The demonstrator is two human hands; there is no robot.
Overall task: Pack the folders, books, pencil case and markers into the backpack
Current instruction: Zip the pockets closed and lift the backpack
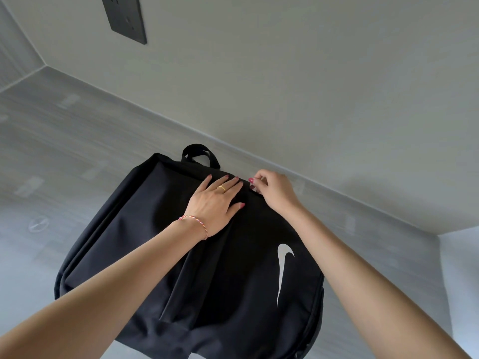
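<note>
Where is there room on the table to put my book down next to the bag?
Left of the black backpack, the grey tabletop lies bare back to the wall. A narrower bare strip runs along the bag's right. The bag's top is crowded: left hand pressing, right hand pinching.

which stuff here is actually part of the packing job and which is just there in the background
Part of the job:
- black backpack, lying flat on the grey surface
- left hand, pressing flat on the backpack
- right hand, fingers pinching something small at the backpack's top edge, likely a zipper pull

Just there:
- dark wall plate
- grey surface
</note>
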